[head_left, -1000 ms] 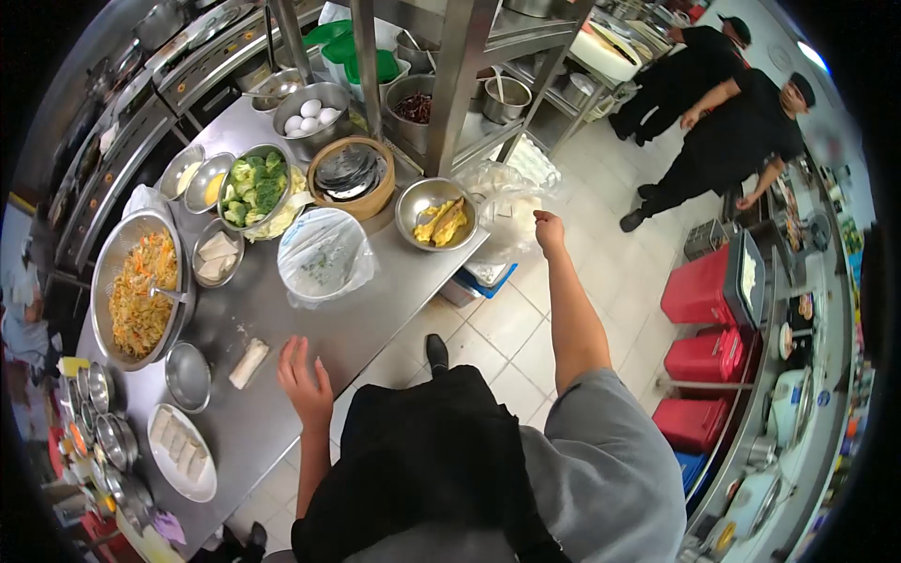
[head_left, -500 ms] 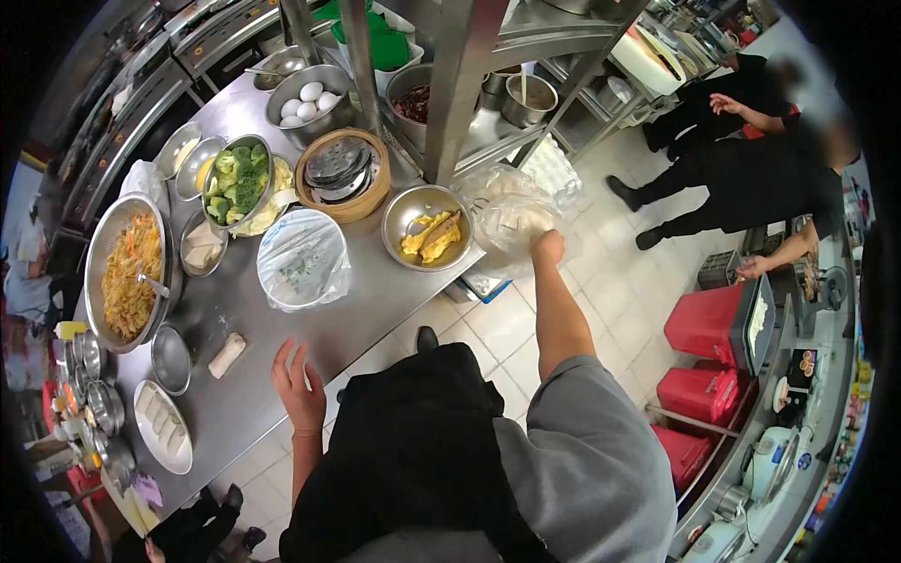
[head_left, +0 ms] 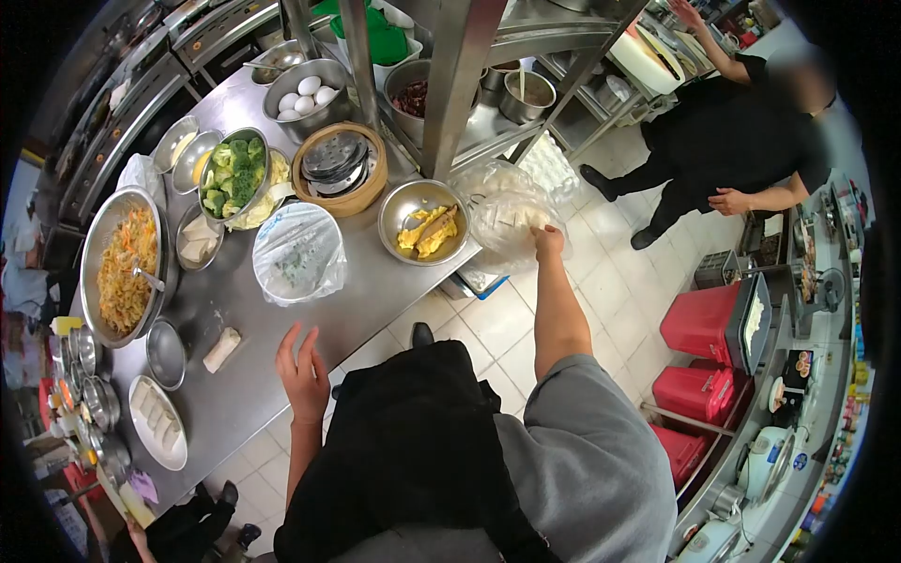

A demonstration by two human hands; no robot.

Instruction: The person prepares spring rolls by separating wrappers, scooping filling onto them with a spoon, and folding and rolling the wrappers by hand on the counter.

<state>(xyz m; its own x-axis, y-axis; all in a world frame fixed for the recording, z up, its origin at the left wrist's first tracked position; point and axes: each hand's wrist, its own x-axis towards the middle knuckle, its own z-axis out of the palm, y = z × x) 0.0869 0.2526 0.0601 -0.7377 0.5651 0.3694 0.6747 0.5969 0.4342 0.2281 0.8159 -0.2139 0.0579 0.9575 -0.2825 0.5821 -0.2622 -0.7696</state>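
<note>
My right hand (head_left: 548, 242) is closed at the edge of a clear plastic bag (head_left: 507, 211) with pale contents, pinching it. Left of the bag is a steel bowl (head_left: 450, 251) with yellow pieces. My left hand (head_left: 303, 375) hovers by the table edge, fingers apart, holding nothing. A white roll (head_left: 222, 350) lies on the steel table (head_left: 282, 361) to its left. Beyond it an oval plate (head_left: 178, 457) bears several similar rolls. A plastic-covered bowl (head_left: 299, 253) stands farther back on the table.
A large bowl of shredded food (head_left: 126, 272), broccoli (head_left: 235, 174), eggs (head_left: 307, 94) and a round wooden container (head_left: 377, 181) stand on the table. A steel shelf post (head_left: 452, 103) rises behind. Red bins (head_left: 694, 324) are at right. A person in black (head_left: 727, 150) stands beyond the bag.
My right hand has moved down onto the bag. The view has shifted, and my left hand stays raised and open. The people at upper right have changed position.
</note>
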